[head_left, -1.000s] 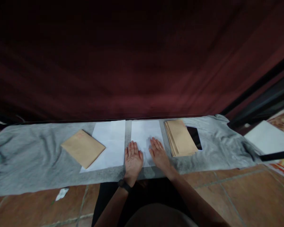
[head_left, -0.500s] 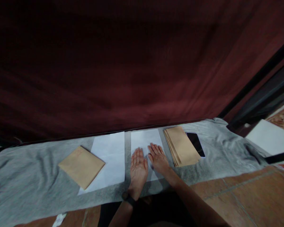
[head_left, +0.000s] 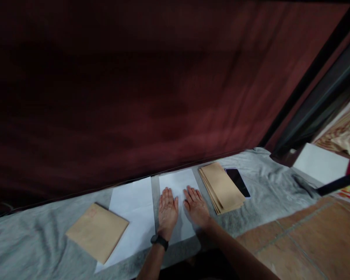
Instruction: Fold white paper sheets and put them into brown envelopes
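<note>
My left hand lies flat near the left edge of a white sheet of paper, fingers stretched out. My right hand rests flat on the same sheet, its fingers slightly spread. Neither hand grips anything. To the left lie more white paper and, overlapping its left side, a brown envelope with a faint reddish mark. Just right of my right hand is a fanned stack of brown envelopes. A dark-screened phone lies against the stack's far right side.
A grey cloth covers the long surface under the papers. Behind it rises a dark red panel. A white box-like object stands at the right, above the brown tiled floor.
The camera view has tilted, so the surface appears lower and more slanted. My left hand has shifted slightly relative to the sheet; both hands stay flat on it.
</note>
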The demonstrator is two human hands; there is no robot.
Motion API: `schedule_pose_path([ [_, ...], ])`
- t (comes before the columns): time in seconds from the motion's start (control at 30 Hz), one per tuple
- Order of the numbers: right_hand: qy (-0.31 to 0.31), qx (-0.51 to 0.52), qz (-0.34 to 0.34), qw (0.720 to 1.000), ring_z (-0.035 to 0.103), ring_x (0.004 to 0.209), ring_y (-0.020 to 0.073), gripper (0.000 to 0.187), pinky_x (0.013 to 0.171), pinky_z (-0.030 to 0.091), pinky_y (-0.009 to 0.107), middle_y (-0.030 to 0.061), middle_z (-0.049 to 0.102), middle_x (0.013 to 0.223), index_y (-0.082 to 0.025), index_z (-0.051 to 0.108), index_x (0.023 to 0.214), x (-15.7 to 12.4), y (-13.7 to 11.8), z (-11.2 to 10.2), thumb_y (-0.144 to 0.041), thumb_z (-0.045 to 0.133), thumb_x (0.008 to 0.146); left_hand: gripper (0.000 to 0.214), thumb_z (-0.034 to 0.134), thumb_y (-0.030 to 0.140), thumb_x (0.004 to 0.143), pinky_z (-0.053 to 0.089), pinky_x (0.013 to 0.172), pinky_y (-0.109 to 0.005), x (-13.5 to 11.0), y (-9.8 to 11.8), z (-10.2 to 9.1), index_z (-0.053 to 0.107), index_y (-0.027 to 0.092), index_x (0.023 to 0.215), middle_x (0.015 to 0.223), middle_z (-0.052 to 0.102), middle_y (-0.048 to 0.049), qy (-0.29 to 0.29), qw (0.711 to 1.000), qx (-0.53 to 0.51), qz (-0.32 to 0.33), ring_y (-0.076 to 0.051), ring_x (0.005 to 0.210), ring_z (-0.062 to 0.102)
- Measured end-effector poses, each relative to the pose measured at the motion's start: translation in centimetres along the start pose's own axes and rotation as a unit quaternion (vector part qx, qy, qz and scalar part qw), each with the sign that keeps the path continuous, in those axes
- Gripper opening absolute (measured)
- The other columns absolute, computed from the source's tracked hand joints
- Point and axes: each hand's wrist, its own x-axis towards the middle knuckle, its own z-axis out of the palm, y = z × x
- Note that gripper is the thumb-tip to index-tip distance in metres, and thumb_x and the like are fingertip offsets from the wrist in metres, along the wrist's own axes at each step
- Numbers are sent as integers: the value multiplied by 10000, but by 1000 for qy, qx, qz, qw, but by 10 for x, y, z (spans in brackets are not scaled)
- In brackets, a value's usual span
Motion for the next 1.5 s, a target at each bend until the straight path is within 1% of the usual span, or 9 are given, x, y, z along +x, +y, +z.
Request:
schedule_pose_path([
  [0.2, 62, -34, 71, 995, 450, 1414, 288, 541, 1142, 390, 468, 186, 474, 1520, -93, 417, 1509, -3, -1, 11, -360, 408, 1039, 586, 321, 263, 998, 372, 1165, -546, -6, -8, -1, 337, -6, 1518, 1519, 432, -264, 54, 999, 0, -4, -313, 1467, 362],
  [0.3, 83, -51, 83, 992, 446, 1415, 299, 562, 1148, 375, 477, 193, 464, 1524, -81, 387, 1525, -5, -1, 15, -371, 394, 1044, 572, 311, 246, 999, 355, 1171, -553, -7, -6, -2, 372, -44, 1488, 1515, 423, -287, 58, 998, 18, -12, -331, 1473, 343],
  [0.47, 61, -59, 90, 992, 429, 1426, 296, 567, 1179, 329, 464, 194, 436, 1541, -53, 378, 1528, -7, 2, 19, -358, 370, 1050, 528, 283, 173, 983, 321, 1184, -560, -8, -5, -2, 469, -46, 1426, 1505, 443, -278, 30, 999, 42, -15, -338, 1477, 329],
  [0.6, 37, -38, 93, 994, 401, 1445, 301, 546, 1184, 317, 492, 178, 431, 1547, -70, 397, 1522, -4, 8, 18, -345, 351, 1053, 524, 288, 176, 984, 319, 1182, -571, -4, -5, -5, 468, -24, 1434, 1495, 462, -272, 21, 999, 38, -26, -339, 1475, 336],
  [0.7, 18, -4, 71, 997, 395, 1450, 283, 530, 1190, 319, 505, 157, 446, 1541, -92, 392, 1529, 10, 8, 15, -315, 339, 1052, 544, 311, 235, 999, 320, 1198, -536, 7, -2, -4, 415, -19, 1470, 1516, 450, -251, 28, 999, 11, -28, -316, 1480, 335],
  [0.83, -25, 50, 14, 998, 392, 1453, 225, 488, 1209, 319, 428, 99, 465, 1541, -130, 457, 1498, 41, 4, 14, -298, 326, 1058, 536, 291, 207, 995, 353, 1203, -449, 28, 6, 3, 406, 69, 1499, 1553, 444, -160, -14, 998, -53, 41, -236, 1487, 333],
  [1.0, -60, 57, -13, 996, 407, 1442, 217, 469, 1207, 316, 439, 93, 492, 1522, -150, 501, 1467, 72, 4, 19, -316, 321, 1068, 547, 296, 169, 972, 328, 1212, -450, 53, 3, 13, 421, 28, 1485, 1545, 444, -190, -76, 995, -45, 52, -257, 1493, 319],
  [1.23, -51, 9, 11, 999, 397, 1449, 243, 488, 1212, 282, 436, 113, 433, 1557, -144, 490, 1478, 77, 9, 28, -359, 336, 1068, 579, 310, 282, 999, 255, 1234, -450, 62, -10, 18, 374, 15, 1509, 1576, 387, -199, -65, 998, -12, -7, -268, 1506, 291],
  [1.5, -14, -36, 83, 996, 365, 1467, 270, 552, 1199, 281, 456, 160, 390, 1571, -91, 416, 1517, 74, 13, 39, -394, 327, 1064, 602, 307, 306, 1002, 252, 1226, -472, 60, -19, 18, 395, -50, 1479, 1561, 376, -254, -39, 996, 9, -75, -315, 1483, 333],
])
